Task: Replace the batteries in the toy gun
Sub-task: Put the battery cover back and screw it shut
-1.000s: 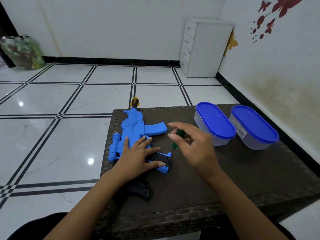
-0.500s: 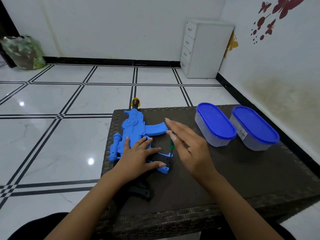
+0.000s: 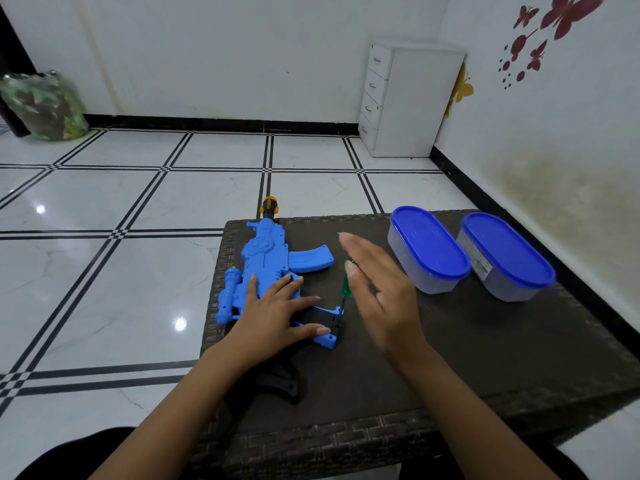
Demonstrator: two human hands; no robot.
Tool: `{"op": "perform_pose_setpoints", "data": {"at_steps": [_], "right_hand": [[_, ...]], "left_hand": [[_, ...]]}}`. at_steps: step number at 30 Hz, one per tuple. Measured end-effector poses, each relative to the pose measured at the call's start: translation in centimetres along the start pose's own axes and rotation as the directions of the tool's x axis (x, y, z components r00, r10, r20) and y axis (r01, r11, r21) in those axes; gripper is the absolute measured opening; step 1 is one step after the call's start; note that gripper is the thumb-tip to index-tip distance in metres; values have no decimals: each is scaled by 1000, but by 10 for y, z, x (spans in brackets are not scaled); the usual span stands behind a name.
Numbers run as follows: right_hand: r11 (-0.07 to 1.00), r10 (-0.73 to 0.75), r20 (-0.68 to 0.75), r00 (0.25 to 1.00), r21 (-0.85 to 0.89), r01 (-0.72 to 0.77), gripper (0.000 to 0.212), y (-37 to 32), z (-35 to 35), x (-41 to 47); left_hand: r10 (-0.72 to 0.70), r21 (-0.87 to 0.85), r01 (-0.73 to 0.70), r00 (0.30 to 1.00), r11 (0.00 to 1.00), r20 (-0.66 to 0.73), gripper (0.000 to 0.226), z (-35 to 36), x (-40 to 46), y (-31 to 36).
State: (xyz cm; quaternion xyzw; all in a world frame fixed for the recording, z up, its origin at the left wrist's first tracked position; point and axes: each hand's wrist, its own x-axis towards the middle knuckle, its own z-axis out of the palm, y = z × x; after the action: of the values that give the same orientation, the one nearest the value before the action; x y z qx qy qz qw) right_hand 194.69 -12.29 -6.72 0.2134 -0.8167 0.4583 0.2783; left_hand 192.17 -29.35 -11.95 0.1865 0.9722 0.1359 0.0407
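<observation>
A blue toy gun (image 3: 266, 251) lies flat on the left part of a dark woven table (image 3: 450, 358), its orange muzzle past the far edge and its black stock (image 3: 277, 386) toward me. My left hand (image 3: 273, 313) presses down on the gun's body, thumb and index finger on either side of the grip. A green-handled screwdriver (image 3: 345, 291) stands tilted with its tip in the black end of the grip. My right hand (image 3: 384, 299) is beside it, fingers stretched straight, with the handle between the thumb and the fingers.
Two clear oval containers with blue lids (image 3: 427, 247) (image 3: 505, 254) stand at the table's far right. Beyond the table are a white tiled floor, a white drawer cabinet (image 3: 412, 98) in the corner and a full bag (image 3: 45, 105) at the far left.
My right hand went from a curled fingertip pinch on the screwdriver handle to straight, extended fingers sliding along it. The left hand and the gun stayed still.
</observation>
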Motion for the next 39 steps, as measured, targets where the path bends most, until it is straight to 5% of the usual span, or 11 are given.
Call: {"op": "perform_pose_setpoints", "data": {"at_steps": [4,13,22,39], "right_hand": [[997,-76,-3,997,-1,76,34,1,0,0],[999,11,-134,991,-50,-17,29,2,2,0],[995,-94,-79,992,-45,91,29,-2,0,-2],[999,5,-174,985,-49,-14,22,-1,-2,1]], "left_hand": [[-5,9,5,1000,1000,-3,115,1,1,0],[-1,11,1,1000,1000,-10,113,2,2,-1],[0,3,0,1000,1000,-7,113,0,1,-1],[2,-1,-2,1000,1000,-18,112,3,1,-2]]}}
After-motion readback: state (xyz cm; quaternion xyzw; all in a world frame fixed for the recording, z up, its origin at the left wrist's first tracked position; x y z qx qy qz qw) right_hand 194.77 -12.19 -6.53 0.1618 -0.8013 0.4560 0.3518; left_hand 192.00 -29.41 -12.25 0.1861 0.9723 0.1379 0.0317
